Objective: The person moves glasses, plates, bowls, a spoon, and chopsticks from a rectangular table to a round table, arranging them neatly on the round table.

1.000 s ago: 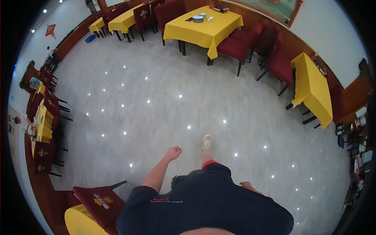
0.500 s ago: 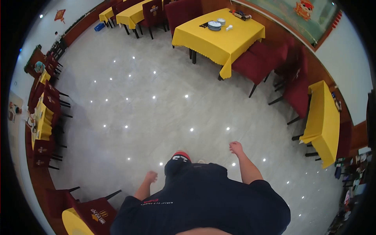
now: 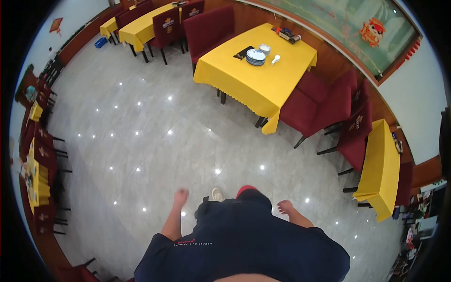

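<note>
The left hand [image 3: 181, 195] and right hand [image 3: 284, 206] hang loosely curled and empty beside the dark shirt [image 3: 244, 244], over a glossy floor [image 3: 141, 141]. Well ahead of the right hand stands a yellow worktop [image 3: 244, 87] bearing stacked plates [image 3: 255, 57]. Such a shiny floor calls for steady footing. The shirt's print is too small to read.

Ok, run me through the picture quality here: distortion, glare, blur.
Head view: strong fisheye bend, with the walls curving and black corners around the round image; white spots of glare dot the glossy floor; the left hand is slightly motion-blurred, the right hand a bit clearer; the yellow table is evenly lit and sharp enough to show the stacked plates.
</note>
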Demonstrator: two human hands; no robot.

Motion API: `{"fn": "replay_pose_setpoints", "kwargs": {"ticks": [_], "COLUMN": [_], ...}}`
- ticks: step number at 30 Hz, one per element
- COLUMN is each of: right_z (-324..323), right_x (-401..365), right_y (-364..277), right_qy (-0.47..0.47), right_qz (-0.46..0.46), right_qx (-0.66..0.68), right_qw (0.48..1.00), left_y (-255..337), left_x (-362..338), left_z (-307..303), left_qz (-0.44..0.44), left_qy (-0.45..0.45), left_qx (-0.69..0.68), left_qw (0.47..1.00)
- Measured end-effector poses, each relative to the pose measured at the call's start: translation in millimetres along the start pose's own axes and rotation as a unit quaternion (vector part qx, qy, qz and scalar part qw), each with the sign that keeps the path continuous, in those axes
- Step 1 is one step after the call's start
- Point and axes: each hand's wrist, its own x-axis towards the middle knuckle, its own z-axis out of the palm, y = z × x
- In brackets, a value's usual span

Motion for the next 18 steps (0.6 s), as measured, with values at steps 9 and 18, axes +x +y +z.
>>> {"fn": "replay_pose_setpoints", "kwargs": {"ticks": [9,18], "right_z": [-23,-57], "right_x": [39,175], "right_y": [-72,-284], "right_qy": [0.036,-0.025], "right_qz": [0.13,-0.107], "right_qx": [0.117,-0.008], "right_qw": [0.984,0.994], "left_y": [475,597], "left_x": [-77,47], "left_z": [-235,-247], "left_qz": [0.692,0.792], "left_qy": [-0.064,-0.424], "left_qx": [-0.54,-0.299], "left_qw": [0.475,0.322]}}
